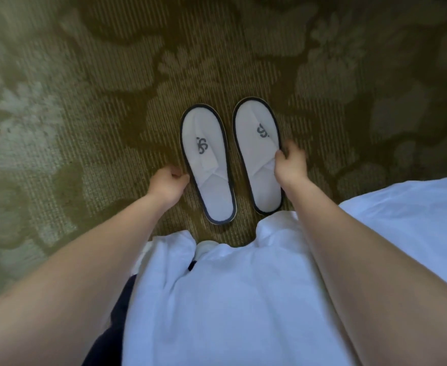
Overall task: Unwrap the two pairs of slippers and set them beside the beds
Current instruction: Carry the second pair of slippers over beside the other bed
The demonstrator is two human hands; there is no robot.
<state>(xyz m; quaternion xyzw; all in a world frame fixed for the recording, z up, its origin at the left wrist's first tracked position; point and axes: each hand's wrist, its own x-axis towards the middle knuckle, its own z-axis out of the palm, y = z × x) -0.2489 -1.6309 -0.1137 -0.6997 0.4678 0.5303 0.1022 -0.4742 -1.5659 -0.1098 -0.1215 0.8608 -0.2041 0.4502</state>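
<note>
Two white slippers with dark trim and a grey logo lie side by side on the patterned carpet, toes pointing away from me. The left slipper [206, 159] lies flat, and my left hand [167, 180] is curled at its left edge, fingertips touching the trim. My right hand [291, 161] pinches the right edge of the right slipper [256, 151] near its strap. No wrapping shows on either one. A second pair is not in view.
A white bed sheet [412, 223] fills the right edge, close to the right slipper. My white shirt [217, 299] covers the lower middle. The green floral carpet [84, 114] spreads out to the left and ahead.
</note>
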